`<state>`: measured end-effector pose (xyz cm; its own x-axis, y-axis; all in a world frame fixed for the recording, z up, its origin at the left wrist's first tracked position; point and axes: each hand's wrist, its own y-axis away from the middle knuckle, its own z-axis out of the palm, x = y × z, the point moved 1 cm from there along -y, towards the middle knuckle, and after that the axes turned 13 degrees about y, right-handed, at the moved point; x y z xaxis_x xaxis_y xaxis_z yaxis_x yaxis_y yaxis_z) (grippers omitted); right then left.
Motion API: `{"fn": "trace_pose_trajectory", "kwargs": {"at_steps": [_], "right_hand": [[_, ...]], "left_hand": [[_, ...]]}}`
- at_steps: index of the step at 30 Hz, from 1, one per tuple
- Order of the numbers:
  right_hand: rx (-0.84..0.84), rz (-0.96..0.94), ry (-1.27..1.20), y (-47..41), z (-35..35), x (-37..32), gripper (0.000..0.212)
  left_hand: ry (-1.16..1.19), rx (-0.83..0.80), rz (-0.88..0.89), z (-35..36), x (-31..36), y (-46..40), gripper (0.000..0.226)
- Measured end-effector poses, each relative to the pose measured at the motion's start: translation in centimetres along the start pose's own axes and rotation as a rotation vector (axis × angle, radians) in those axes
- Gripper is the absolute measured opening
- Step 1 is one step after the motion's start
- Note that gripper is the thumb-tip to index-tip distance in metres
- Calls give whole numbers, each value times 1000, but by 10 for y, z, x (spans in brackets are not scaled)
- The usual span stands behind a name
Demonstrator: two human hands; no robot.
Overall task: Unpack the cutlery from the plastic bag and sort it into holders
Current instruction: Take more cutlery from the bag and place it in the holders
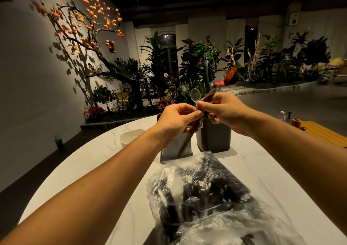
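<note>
White surface (272, 169) carries plastic bag (202, 194) of dark cutlery before two holders (216, 136); above them left hand (176, 121) and right hand (225, 111) pinch a wrapped set, clear spoon (195, 95) emerging; unwrapping step, next likely free and sort

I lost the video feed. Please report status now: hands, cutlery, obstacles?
Left hand and right hand both pinch one wrapped spoon above holders. Plastic bag lies full on table. Nothing in the way.
</note>
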<state>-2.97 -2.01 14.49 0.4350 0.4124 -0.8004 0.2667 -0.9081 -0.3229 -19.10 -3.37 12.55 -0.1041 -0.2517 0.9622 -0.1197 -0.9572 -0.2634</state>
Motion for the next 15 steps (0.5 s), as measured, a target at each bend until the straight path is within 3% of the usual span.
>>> {"fn": "trace_pose_trajectory", "kwargs": {"at_steps": [4,10,15], "right_hand": [[14,24,38,-7,-10,3,14],[348,-31,144,-29,-43,14,17],[438,-68,248,-58,-57,22,10]], "left_hand": [[-54,12,65,6,-6,-11,8],[-258,183,205,9,-10,-44,15],[-252,193,212,11,-18,-69,5]]}}
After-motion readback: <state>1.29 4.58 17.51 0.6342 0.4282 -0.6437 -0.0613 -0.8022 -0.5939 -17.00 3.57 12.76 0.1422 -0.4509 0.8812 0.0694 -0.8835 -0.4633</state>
